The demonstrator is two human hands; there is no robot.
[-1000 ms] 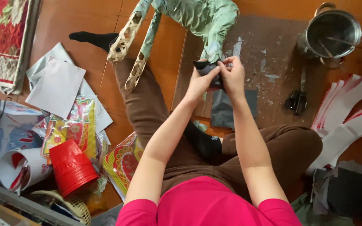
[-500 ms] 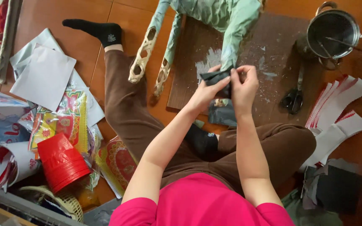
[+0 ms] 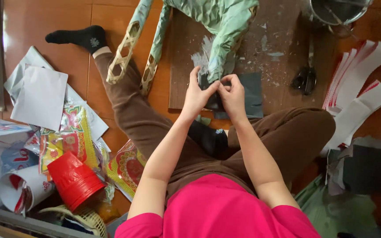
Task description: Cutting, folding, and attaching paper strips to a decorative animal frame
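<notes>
Both grips on seemingly upright green leg (image 3: 220, 53)

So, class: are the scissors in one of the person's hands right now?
No: the scissors lie on the brown board, while both hands pinch dark paper.

1. A red roll (image 3: 73, 180) lies at the lower left, beside colourful printed sheets (image 3: 65, 141).
2. Black scissors (image 3: 305, 77) rest on the brown board (image 3: 283, 39).
3. A metal pot (image 3: 338, 9), probably with a stick inside, stands at the top right.
4. White-and-red paper strips (image 3: 360, 83) lie at the right.
</notes>
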